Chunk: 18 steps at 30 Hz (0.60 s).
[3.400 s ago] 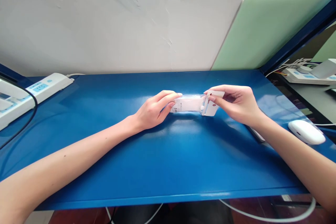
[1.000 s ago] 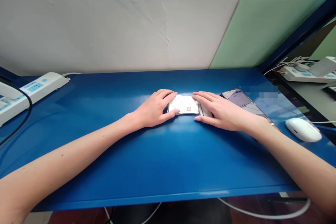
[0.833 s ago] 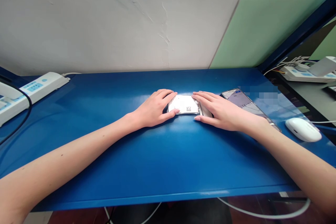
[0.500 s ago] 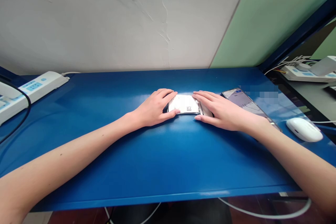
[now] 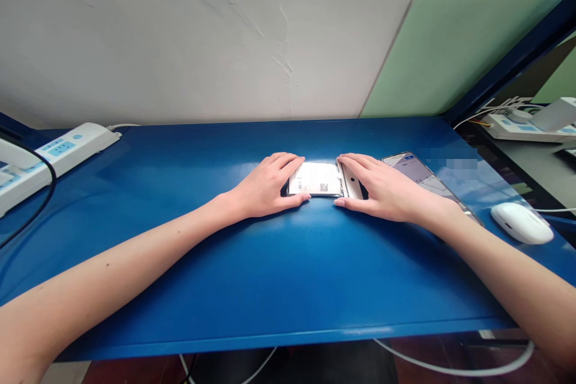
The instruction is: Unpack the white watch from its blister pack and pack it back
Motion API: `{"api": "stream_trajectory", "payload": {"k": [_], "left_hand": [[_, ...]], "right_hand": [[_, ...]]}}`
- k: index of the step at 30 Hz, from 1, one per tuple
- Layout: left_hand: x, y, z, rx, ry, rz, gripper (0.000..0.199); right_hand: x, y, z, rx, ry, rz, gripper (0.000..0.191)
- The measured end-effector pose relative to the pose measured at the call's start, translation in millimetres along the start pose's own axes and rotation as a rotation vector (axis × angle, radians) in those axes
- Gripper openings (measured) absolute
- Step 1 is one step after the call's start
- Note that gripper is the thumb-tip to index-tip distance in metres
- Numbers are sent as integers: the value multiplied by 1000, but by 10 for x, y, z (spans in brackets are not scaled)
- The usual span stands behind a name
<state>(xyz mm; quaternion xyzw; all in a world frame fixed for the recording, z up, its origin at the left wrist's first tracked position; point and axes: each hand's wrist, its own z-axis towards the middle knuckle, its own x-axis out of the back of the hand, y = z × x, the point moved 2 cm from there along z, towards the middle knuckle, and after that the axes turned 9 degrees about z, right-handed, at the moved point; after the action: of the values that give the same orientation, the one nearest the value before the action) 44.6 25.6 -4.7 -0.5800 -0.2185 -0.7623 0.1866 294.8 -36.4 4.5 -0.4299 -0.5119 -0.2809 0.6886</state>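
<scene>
A flat, shiny packet (image 5: 315, 179) with a white label and a square printed code lies on the blue table. Its paler right end has a small dark hole. My left hand (image 5: 272, 185) grips the packet's left edge, fingers along the far side and thumb at the near side. At the other end, my right hand (image 5: 375, 186) holds the packet the same way, fingertips at the far corner and thumb at the near one. What is inside the packet does not show.
Behind my right hand lies a phone (image 5: 420, 177) with a lit screen. A white mouse (image 5: 522, 222) sits on the right. A white power strip (image 5: 76, 144) with a black cable stands at the left. The blue table (image 5: 270, 282) meets a wall at the back.
My right hand's fingers have shifted slightly right, showing more of the packet's end and its hole. My left thumb has moved slightly, showing more of the label.
</scene>
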Motion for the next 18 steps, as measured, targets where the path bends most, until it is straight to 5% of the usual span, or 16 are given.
{"api": "stream_trajectory", "payload": {"k": [18], "left_hand": [[20,10,-33,-15,73,-77,77]], "right_hand": [[-15,7,-12,9,-16,-14,90]]}}
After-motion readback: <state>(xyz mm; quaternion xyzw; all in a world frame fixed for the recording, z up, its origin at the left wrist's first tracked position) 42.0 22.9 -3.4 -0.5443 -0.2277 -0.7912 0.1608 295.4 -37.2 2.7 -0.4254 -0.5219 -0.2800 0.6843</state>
